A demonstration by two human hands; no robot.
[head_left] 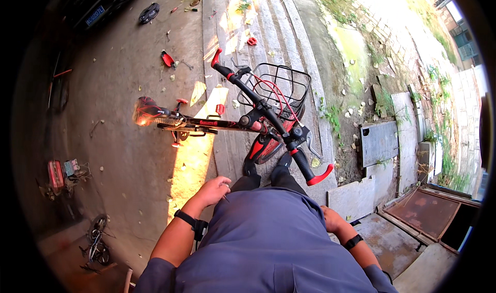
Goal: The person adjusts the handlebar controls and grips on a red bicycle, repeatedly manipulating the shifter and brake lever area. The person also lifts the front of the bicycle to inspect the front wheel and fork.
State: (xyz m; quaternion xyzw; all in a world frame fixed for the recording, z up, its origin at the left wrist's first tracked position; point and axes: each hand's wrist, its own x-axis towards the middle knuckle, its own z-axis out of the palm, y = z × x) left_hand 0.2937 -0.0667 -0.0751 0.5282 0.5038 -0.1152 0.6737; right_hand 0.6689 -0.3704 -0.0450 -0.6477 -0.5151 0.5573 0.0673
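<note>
My left hand [213, 191] is beside my left thigh, fingers curled inward and touching nothing of the bicycle. A small pale spot shows at its fingers, too small to name. My right hand [330, 219] rests against my right hip, its fingers hidden by the grey-blue shirt [268, 231]. In front of me stands a black and red bicycle [222, 123], its saddle [147, 111] toward the left. Its handlebar [263, 107] has black grips and red bar ends. A black wire basket [281, 84] sits at the front, beside red cables.
Red pedals [251, 41] [220, 109] and a red and black part [168, 59] lie on the concrete. Farther off are a black bag-like object [149, 13] and a dark car [101, 6]. Another bicycle [97, 244] is at lower left. Grey slabs [380, 143] line the right.
</note>
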